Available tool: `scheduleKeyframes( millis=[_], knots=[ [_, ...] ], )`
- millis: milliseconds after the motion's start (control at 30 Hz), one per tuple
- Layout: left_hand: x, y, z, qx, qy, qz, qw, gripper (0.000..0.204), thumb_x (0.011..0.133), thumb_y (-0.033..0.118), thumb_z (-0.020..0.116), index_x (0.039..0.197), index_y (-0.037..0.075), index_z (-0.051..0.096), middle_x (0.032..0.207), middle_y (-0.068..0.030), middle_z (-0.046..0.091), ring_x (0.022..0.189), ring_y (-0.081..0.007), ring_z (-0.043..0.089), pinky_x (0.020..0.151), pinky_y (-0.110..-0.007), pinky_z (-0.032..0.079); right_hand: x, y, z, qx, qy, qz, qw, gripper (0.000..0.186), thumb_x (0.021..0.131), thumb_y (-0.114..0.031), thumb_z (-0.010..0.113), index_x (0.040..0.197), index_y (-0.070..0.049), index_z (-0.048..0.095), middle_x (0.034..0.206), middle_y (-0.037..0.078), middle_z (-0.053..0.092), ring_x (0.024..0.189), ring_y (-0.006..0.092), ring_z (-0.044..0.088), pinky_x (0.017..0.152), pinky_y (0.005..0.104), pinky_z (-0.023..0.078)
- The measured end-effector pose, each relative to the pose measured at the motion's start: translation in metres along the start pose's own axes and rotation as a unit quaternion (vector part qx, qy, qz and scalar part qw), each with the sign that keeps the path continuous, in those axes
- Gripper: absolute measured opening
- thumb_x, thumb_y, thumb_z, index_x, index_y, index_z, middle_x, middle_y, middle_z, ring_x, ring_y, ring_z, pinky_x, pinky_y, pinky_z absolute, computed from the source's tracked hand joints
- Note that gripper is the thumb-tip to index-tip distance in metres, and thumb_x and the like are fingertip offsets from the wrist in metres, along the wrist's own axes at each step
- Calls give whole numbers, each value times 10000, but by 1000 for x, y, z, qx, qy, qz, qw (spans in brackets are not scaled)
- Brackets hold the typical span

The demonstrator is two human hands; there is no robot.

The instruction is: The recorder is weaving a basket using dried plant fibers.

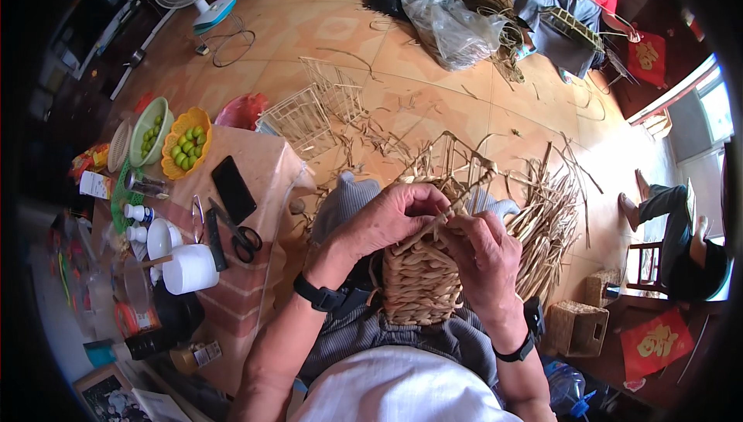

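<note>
A woven straw basket (422, 287) stands between my thighs, its thick braided side facing me. Loose strands and thin frame rods stick up from its far part. At its upper rim, my left hand (395, 217) has thumb and fingers pinched together on a straw strand (455, 207). Close beside it, my right hand (487, 256) is closed with bent fingers at the same strand. The fingertips nearly meet, and they partly hide the rim there. A heap of dry straw (546, 228) lies just beyond my right hand.
At left, a covered table (267, 163) carries scissors (244, 244), a phone (234, 188), fruit bowls (186, 143) and a white paper roll (190, 269). Wire frames (302, 116) and straw scraps lie ahead. Finished-looking baskets (576, 328) sit at right. Two other people sit nearby.
</note>
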State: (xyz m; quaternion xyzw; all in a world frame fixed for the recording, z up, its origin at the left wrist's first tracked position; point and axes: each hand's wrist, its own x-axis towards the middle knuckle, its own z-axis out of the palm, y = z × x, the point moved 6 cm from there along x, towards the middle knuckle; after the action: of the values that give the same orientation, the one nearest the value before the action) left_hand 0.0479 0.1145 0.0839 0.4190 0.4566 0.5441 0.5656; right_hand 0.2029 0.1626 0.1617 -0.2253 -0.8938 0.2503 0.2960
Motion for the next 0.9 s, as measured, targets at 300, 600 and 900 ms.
scheduleKeyframes(
  millis=[300, 600, 900],
  knots=[
    [-35, 4, 8, 21, 87, -25, 996, 353, 1148, 354, 541, 1263, 37, 642, 1089, 24, 673, 1048, -52, 606, 949, -241, 497, -11, 109, -62, 366, 147, 257, 882, 90, 1029, -99, 723, 1048, -40, 659, 825, 36, 717, 626, 103, 675, 613, 244, 562],
    [-59, 18, 8, 154, 59, -8, 986, 264, 1068, 173, 668, 1258, -4, 625, 1162, -28, 629, 1121, -119, 587, 1007, -303, 481, -51, 166, -20, 503, 129, 338, 785, 127, 1056, -160, 706, 993, -54, 677, 768, 33, 700, 605, 126, 666, 558, 255, 525],
    [-72, 22, 12, 186, 167, -56, 967, 292, 1006, 240, 767, 1122, -8, 663, 966, -41, 675, 943, -135, 625, 900, -312, 522, -83, 77, -21, 463, -230, 363, 775, 325, 1065, -321, 698, 1019, 0, 668, 807, 67, 717, 699, 144, 712, 582, 278, 541]
  ],
)
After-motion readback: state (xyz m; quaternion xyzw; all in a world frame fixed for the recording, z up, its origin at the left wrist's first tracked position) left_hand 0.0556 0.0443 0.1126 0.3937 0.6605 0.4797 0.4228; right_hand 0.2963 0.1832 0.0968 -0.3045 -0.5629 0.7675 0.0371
